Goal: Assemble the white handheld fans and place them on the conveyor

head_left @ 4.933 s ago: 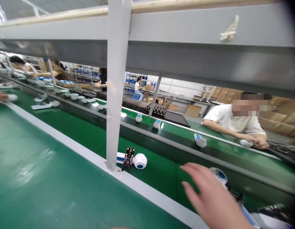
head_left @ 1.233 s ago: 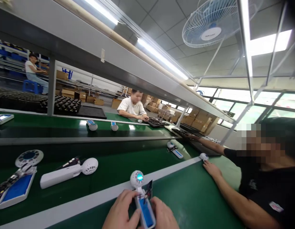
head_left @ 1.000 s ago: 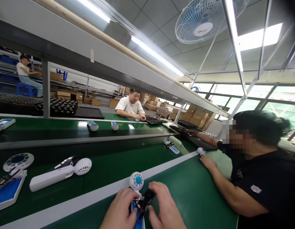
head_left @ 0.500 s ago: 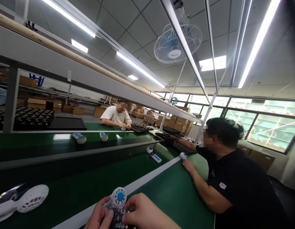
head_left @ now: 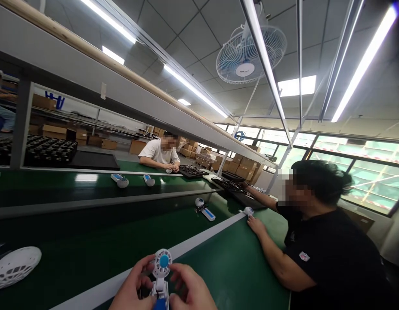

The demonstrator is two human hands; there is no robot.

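A small white handheld fan (head_left: 162, 263) with a blue round centre stands between my hands at the bottom middle, its open white handle and a blue part below the head. My left hand (head_left: 134, 284) is closed on the fan's left side, fingers curled at the head and thumb by the handle. On the other side, my right hand (head_left: 191, 286) touches the head's edge with its index finger, its thumb near the handle. The lower end of the handle is cut off by the frame.
On the green belt (head_left: 115, 241) lie a fan with exposed parts (head_left: 205, 211), smaller fans (head_left: 120, 180) farther off and a white fan head (head_left: 17, 267) at left. A person in black (head_left: 328, 249) leans in at right; another person (head_left: 159, 155) sits across.
The fan in my hands now shows its white handle and a blue part where a dark circuit board showed before. The belt's fan head at left has shifted further left, and the view has moved slightly.
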